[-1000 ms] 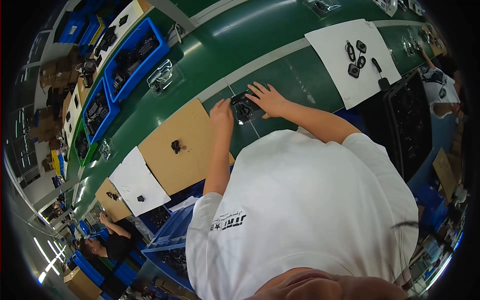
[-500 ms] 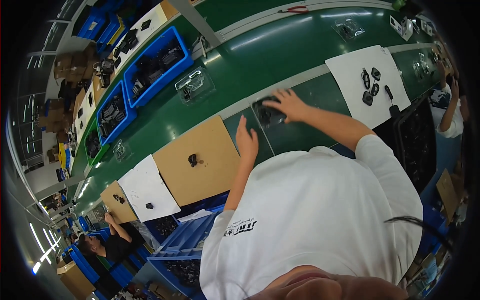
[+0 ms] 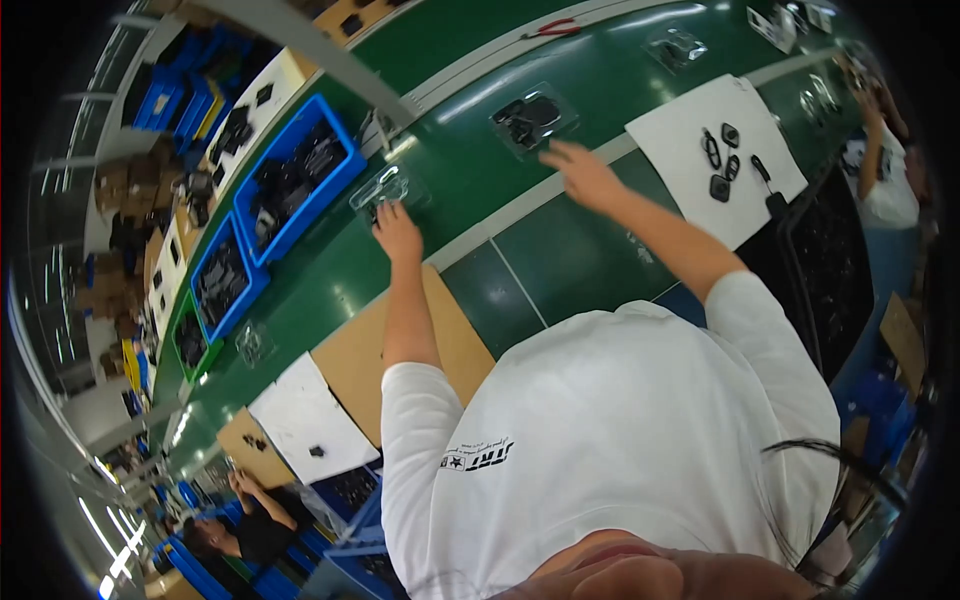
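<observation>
My left hand (image 3: 398,234) reaches across the green bench, its fingers extended over the near edge of a clear plastic tray (image 3: 408,186). Whether they touch the dark piece in that tray is hard to see. My right hand (image 3: 588,180) is open, fingers stretched out just short of another clear plastic tray (image 3: 563,108). That second tray lies flat on the green surface and holds black parts (image 3: 525,120), one of them rounded. Neither hand visibly grips anything.
Blue bins (image 3: 345,165) of black parts stand far left, beside a green bin (image 3: 207,357). White paper (image 3: 690,125) at right carries several black pieces. Brown cardboard (image 3: 345,345) lies near my left forearm. Red-handled pliers (image 3: 553,31) rest at the back. Co-workers sit at both sides.
The tray of black parts has gone from the near green panel to the surface beyond the metal strip; my right hand is now off it. My left hand has stretched forward-left to the other tray.
</observation>
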Motion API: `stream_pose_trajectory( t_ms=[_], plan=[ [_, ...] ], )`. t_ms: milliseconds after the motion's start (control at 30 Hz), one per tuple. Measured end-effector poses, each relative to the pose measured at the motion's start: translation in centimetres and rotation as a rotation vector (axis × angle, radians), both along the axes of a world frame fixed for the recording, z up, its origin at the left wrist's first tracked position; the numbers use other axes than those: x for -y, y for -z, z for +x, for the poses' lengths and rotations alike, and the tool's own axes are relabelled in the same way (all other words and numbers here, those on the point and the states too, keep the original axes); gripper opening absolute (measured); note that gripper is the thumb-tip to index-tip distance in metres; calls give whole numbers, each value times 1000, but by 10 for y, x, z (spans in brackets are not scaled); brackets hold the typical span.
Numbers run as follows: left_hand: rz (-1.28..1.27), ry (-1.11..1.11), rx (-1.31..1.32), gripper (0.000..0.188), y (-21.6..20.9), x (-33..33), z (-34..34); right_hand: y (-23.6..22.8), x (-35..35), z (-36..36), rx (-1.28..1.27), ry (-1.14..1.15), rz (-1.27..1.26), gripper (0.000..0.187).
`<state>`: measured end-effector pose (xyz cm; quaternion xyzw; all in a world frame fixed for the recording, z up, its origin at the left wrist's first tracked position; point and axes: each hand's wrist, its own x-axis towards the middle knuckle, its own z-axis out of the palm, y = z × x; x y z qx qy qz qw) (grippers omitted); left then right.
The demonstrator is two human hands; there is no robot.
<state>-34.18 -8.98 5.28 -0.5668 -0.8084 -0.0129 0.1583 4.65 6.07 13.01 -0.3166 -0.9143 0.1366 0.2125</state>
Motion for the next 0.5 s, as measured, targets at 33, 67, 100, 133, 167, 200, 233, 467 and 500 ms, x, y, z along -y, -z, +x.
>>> stream_pose_trajectory(
  t_ms=[33, 67, 100, 133, 167, 200, 233, 467, 500],
  plan=[
    [-19, 1, -70, 37, 10, -4, -19, -3, 34, 15, -23, -21, -74, 53],
    [-6, 36, -67, 37, 9, -20, -27, -2, 66, 40, -32, 5, -130, 50],
    [-140, 27, -36, 34, 8, -29, -32, -4, 98, 65, -41, 25, -188, 48],
    [-274, 18, -8, 31, 6, -37, -32, -13, 130, 87, -82, 105, -248, 48],
    [-233, 74, -26, 26, 2, -47, -25, -14, 159, 112, -93, 239, -311, 47],
    [-193, 128, -39, 20, -4, -54, -13, -11, 182, 137, -104, 373, -376, 46],
    [-188, 179, -33, 20, -14, -63, 10, -4, 200, 165, -103, 425, -368, 46],
    [-99, 509, -69, 19, -33, -8, 216, 10, 207, 317, -105, 929, -177, 40],
    [-157, 555, 19, 21, -41, 3, 249, 4, 193, 336, -132, 988, -101, 40]
  ],
)
